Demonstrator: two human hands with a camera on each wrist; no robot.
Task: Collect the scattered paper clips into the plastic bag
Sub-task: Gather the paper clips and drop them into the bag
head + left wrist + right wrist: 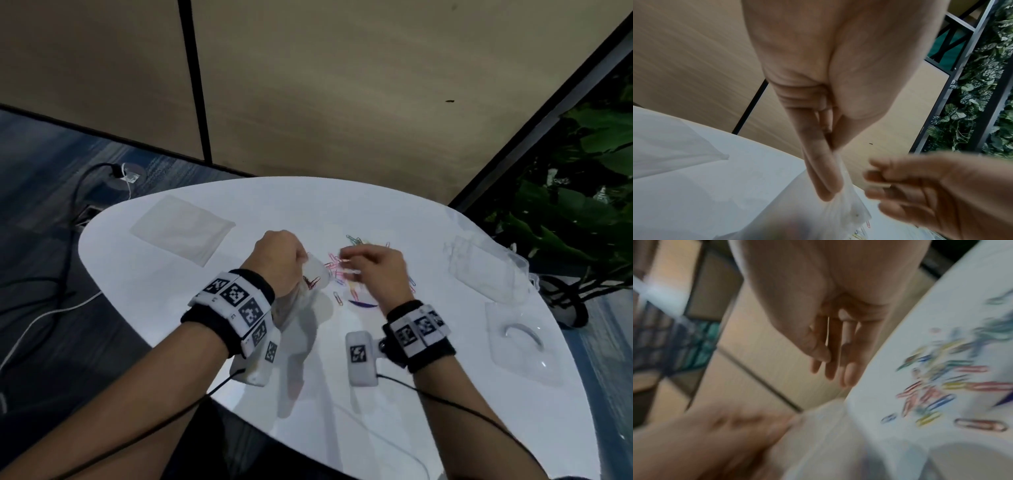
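Observation:
My left hand (pixel 291 260) pinches the rim of a clear plastic bag (pixel 310 286) and holds it raised over the white table (pixel 212 308); dark red clips show inside. The left wrist view shows its fingers (pixel 824 178) closed on the bag's (pixel 818 219) edge. My right hand (pixel 349 265) hovers just right of the bag mouth with its fingers (pixel 830 366) nearly straight, and I see nothing in them. Coloured paper clips (pixel 346 284) lie scattered under and beyond that hand, also the paper clips (pixel 937 386) in the blurred right wrist view.
A second flat plastic bag (pixel 181 229) lies at the table's far left. Clear plastic containers (pixel 483 270) and a clear lid (pixel 520 346) sit on the right side. A plant (pixel 582 192) stands past the right edge; cables run on the floor at left.

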